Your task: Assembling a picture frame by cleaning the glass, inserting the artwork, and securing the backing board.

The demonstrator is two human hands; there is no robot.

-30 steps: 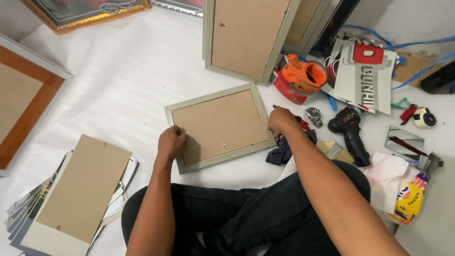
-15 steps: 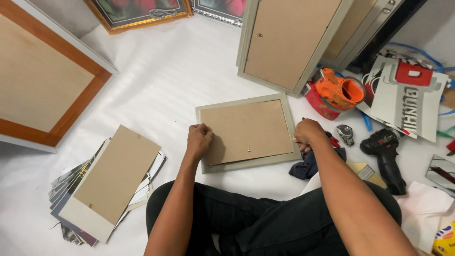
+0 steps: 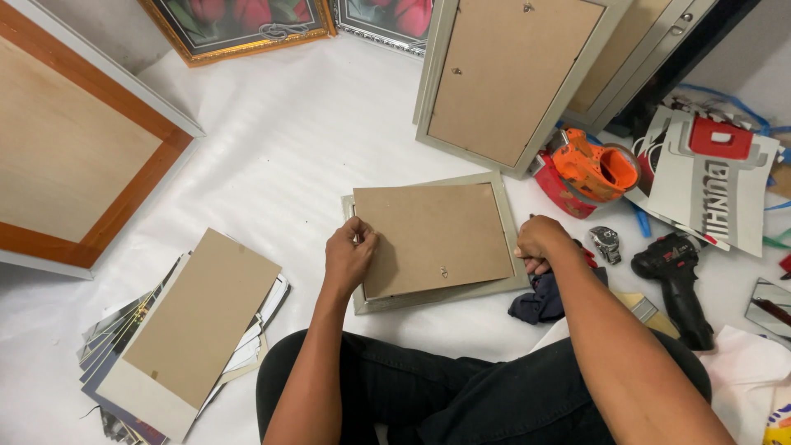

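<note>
- left hand [image 3: 348,257] clamps the left edge of the brown backing board [image 3: 432,237], fingers curled over it
- that board sits slightly askew on the grey picture frame [image 3: 504,216], lying face down on the white sheet [image 3: 280,156] just ahead of the knees
- right hand [image 3: 540,241] rests at the frame's right edge, fingers curled in; whether they grip it i cannot tell
- dark cloth [image 3: 540,301] just beside that wrist, black drill [image 3: 671,276] further right

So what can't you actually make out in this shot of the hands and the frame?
- Front of the grey frame: it lies face down under the brown backing board.
- Left hand fingertips: curled over the board's edge, grip unclear.
- Right hand fingers: tucked under, hidden by the knuckles.
- Stack of prints: covered by a cardboard sheet.
</note>
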